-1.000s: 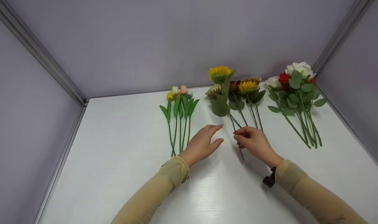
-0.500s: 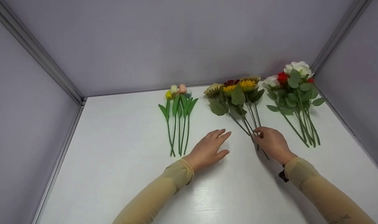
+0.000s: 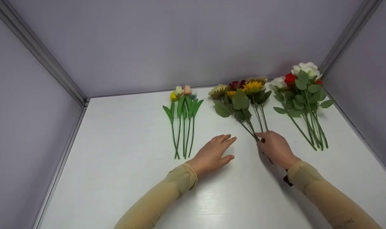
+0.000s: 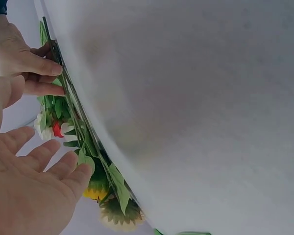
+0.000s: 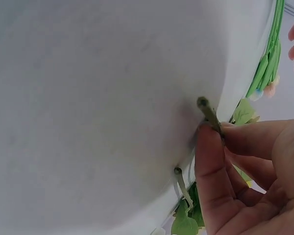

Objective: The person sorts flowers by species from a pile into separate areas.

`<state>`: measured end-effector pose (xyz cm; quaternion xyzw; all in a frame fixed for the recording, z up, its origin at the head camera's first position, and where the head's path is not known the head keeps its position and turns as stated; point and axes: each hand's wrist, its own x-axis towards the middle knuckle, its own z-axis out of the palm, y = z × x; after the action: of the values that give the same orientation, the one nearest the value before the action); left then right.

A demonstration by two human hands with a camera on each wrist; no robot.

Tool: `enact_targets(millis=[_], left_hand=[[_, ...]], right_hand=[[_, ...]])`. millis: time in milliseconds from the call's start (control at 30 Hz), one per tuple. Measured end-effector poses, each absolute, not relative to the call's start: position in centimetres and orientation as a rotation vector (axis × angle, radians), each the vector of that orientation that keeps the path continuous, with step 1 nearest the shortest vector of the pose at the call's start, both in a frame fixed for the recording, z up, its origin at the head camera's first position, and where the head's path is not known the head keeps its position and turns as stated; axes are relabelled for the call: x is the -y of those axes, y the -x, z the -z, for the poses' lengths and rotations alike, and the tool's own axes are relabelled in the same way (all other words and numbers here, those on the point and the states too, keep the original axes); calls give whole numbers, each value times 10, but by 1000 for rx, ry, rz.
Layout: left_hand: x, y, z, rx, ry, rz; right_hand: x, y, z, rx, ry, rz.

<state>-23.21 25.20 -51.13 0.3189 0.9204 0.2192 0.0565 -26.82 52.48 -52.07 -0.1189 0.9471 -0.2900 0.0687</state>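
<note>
Right hand (image 3: 275,148) pinches the lower end of a sunflower stem (image 3: 255,132) in the middle bunch, long axis running away up-left toward the back wall (image 3: 186,41); left hand (image 3: 213,154) lies open, empty, just left of it.

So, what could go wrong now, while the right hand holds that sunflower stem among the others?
1. The right hand pinches one stem in the sunflower bunch; its leaves overlap the neighbours, so moving it may drag them along.
2. The rose bunch lies close on the right; a sideways sweep could knock it.
3. The left hand rests open on the table, holding nothing, so the bunch is not steadied.
</note>
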Motion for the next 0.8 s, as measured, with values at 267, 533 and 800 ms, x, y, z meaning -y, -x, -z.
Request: enact_targets(millis=[267, 533, 800], left_hand=[[-236, 233, 513, -2818, -944, -676], [-191, 237, 507, -2962, -829, -627], [-110, 241, 489, -3243, -516, -383]], right_hand=[[-525, 268, 524, -2895, 390, 899], [-533, 272, 513, -2949, 390, 943], [-564, 276, 487, -3099, 388, 1005]])
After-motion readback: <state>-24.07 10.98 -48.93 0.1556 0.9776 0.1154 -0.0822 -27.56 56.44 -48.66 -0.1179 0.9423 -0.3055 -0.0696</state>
